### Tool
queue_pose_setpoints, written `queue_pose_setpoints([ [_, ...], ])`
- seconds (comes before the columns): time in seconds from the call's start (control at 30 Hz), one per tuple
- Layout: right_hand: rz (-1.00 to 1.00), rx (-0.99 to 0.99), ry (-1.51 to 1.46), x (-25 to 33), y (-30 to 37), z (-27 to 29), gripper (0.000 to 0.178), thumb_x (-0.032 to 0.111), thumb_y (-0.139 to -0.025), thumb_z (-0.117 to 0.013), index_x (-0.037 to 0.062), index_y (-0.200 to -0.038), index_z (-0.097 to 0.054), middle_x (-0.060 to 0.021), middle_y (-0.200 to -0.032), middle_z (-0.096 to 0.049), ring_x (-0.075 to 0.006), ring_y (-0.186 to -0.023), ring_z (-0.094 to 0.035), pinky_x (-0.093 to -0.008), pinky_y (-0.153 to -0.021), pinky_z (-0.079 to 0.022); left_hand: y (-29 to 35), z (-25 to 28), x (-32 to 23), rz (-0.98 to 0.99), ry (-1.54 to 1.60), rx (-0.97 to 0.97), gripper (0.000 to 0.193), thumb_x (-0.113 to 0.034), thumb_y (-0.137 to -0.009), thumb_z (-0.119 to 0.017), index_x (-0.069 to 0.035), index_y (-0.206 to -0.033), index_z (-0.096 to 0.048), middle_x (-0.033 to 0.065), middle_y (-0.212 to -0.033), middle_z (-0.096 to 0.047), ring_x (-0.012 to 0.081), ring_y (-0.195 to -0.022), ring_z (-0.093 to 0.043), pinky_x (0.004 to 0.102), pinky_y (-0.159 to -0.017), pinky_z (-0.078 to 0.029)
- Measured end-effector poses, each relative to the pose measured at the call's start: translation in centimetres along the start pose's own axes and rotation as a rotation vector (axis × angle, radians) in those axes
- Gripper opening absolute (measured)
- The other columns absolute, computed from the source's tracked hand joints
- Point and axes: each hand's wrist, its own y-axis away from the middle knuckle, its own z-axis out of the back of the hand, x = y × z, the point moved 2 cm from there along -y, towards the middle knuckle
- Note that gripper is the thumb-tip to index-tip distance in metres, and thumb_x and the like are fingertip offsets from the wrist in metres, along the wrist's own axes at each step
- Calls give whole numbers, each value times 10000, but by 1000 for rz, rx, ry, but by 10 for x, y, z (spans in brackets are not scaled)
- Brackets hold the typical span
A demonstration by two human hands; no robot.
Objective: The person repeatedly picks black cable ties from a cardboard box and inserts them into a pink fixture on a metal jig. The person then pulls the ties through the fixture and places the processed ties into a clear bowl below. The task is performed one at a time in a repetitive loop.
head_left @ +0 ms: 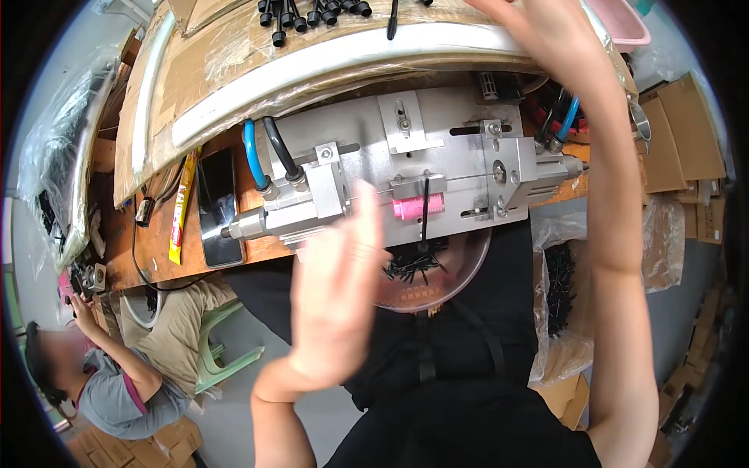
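Note:
My left hand [335, 288] is raised in front of a metal clamping fixture [460, 156], blurred by motion, with fingers stretched out and nothing seen in them. My right hand [546, 27] reaches over the cardboard-covered shelf at the top, its fingertips cut off by the picture's edge. A slim black rod-like part [425, 210] sits across the small middle block of the fixture. Beside it lies a bright pink cylindrical piece [419, 206]. Below, a clear bowl [468, 273] holds several thin black parts [417, 264].
Black capped parts [300, 15] lie on the cardboard-covered shelf [226, 70]. Blue and black air hoses [253, 156] rise from the fixture. A phone [220, 207] and yellow strip [182, 207] lie left. At lower left sits another person [129, 390]. An open bag-lined box [558, 296] stands right.

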Motion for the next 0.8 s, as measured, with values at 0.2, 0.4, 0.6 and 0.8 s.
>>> queue_pose_setpoints([
  [0.2, -146, 415, -177, 1, -40, 11, 315, 170, -892, -600, 7, -1160, -630, -121, -800, -679, -199, -754, -630, -327, -689, -506, 15, -52, -38, 99, -145, 124, 671, -14, -763, -627, 100, -1395, -434, 89, -948, -504, 204, -822, -519, 298, -756, -472],
  [0.4, -197, -2, -773, -43, 10, 24, 168, 90, -910, -613, -21, -1027, -661, -96, -847, -688, -148, -743, -595, -274, -653, -470, 6, -59, -39, 91, -149, 156, 678, 2, -758, -621, 105, -1398, -421, 81, -925, -494, 196, -829, -515, 293, -764, -480],
  [0.6, 85, -255, -855, 28, 122, 21, 242, -17, -782, -751, -15, -1005, -655, -119, -866, -701, -212, -707, -620, -272, -641, -495, 0, -41, -29, 174, 27, 252, 702, 33, -775, -669, 31, -1432, -421, 110, -996, -531, 269, -913, -518, 371, -821, -463],
  [0.8, 15, -14, -732, 82, 189, -16, 654, -111, -664, -771, -118, -1279, -550, -148, -915, -662, -214, -613, -546, -335, -551, -469, -117, 28, 72, 78, -197, -274, 264, -83, -886, -669, -35, -1146, -660, 31, -878, -625, 124, -777, -552, 258, -707, -448],
])
